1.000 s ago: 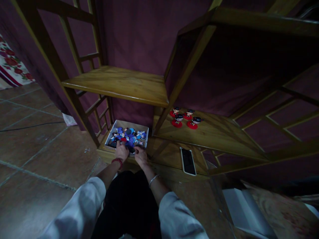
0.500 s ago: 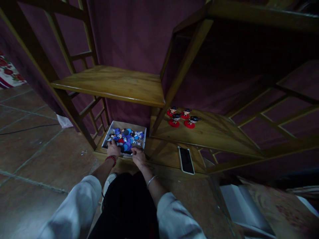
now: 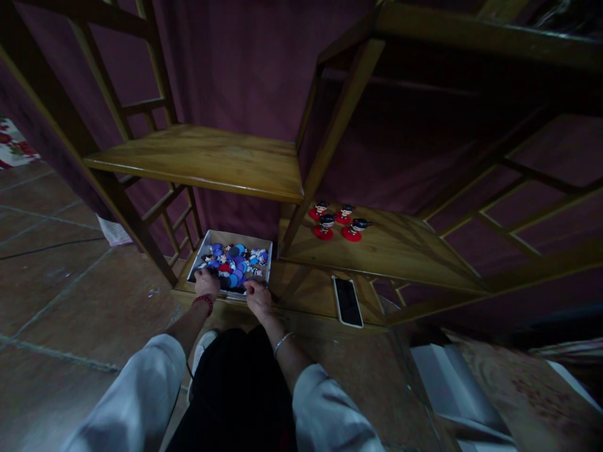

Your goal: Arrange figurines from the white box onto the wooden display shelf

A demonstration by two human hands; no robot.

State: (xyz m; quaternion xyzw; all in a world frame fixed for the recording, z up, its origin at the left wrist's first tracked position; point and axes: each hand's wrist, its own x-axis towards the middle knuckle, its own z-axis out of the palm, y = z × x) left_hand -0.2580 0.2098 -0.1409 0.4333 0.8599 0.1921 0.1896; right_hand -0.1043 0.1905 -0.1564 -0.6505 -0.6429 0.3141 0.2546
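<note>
A shallow white box (image 3: 262,241) full of small blue and red figurines (image 3: 233,260) sits on the bottom board of a wooden shelf unit (image 3: 311,295). My left hand (image 3: 206,284) rests at the box's near left edge, fingers curled into the figurines; what they hold is hidden. My right hand (image 3: 257,295) grips the box's near right edge, fingers bent over the rim. Several red-based bobble-head figurines (image 3: 336,221) stand in a group on the low right shelf (image 3: 400,251).
A phone (image 3: 347,301) lies face up on the bottom board, right of the box. An empty wooden shelf (image 3: 202,157) hangs above the box. Tiled floor (image 3: 70,295) spreads to the left. A white box (image 3: 452,389) lies on the floor at the lower right.
My left hand has slid from the middle of the box's near edge toward its left corner. My right hand stays at the near right edge. The view has shifted slightly.
</note>
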